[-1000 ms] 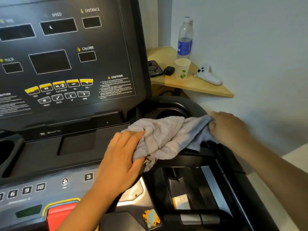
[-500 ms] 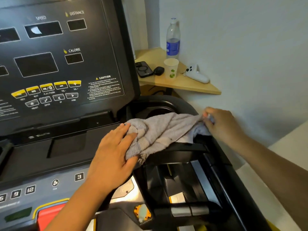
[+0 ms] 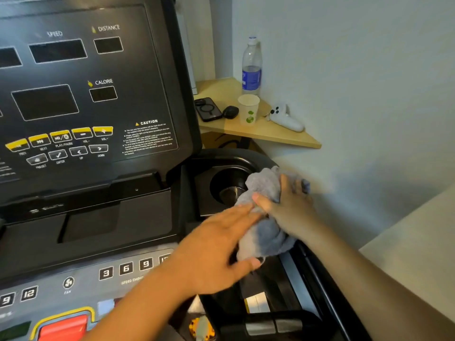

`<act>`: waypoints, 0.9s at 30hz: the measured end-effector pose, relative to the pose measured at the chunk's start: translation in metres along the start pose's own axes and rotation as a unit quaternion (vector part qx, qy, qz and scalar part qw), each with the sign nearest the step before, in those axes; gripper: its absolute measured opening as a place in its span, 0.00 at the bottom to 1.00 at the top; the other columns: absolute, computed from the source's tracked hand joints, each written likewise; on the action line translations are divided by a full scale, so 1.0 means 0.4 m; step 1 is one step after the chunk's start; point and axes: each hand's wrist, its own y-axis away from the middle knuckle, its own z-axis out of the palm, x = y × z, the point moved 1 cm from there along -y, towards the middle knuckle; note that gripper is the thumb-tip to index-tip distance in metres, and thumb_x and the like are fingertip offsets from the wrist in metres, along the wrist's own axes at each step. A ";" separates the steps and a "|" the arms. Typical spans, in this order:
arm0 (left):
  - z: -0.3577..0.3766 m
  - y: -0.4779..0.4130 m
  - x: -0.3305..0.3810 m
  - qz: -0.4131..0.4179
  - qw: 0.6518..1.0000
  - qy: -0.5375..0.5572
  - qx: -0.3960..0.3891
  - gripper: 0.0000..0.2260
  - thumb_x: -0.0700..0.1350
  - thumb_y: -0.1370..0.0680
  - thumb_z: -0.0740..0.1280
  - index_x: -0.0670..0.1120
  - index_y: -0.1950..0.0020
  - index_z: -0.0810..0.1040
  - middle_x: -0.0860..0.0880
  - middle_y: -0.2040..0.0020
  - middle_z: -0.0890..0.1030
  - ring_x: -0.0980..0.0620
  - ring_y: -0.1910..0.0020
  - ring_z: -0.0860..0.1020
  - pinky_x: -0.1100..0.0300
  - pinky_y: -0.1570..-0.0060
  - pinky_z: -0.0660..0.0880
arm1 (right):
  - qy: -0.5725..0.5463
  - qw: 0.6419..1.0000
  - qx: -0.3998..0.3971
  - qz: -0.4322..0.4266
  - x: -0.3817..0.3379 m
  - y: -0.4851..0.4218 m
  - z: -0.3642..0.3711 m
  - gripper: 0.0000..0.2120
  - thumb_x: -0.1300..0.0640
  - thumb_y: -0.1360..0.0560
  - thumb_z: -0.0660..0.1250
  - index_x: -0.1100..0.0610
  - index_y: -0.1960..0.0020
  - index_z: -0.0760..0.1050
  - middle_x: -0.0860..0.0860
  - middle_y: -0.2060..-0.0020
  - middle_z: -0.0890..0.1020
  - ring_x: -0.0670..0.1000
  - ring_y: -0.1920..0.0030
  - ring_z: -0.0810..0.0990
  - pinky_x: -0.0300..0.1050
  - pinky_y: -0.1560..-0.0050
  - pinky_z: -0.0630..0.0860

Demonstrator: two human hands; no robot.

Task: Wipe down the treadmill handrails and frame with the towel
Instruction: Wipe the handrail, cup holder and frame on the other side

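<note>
Two hands on the towel, center-right: your right hand grips it, fingers curled; left hand presses flat-fingered.

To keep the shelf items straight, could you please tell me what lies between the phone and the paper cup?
A small black case, shown in the head view.
</note>
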 end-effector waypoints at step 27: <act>-0.066 0.025 -0.136 -0.150 0.977 -0.141 -0.060 0.27 0.67 0.22 0.50 0.55 0.33 0.76 0.57 0.31 0.74 0.54 0.23 0.54 0.49 0.25 0.34 | 0.109 0.956 -0.144 -0.232 -0.451 -0.285 -0.004 0.14 0.54 0.21 0.64 0.61 0.39 0.74 0.60 0.42 0.78 0.60 0.41 0.77 0.52 0.44 0.72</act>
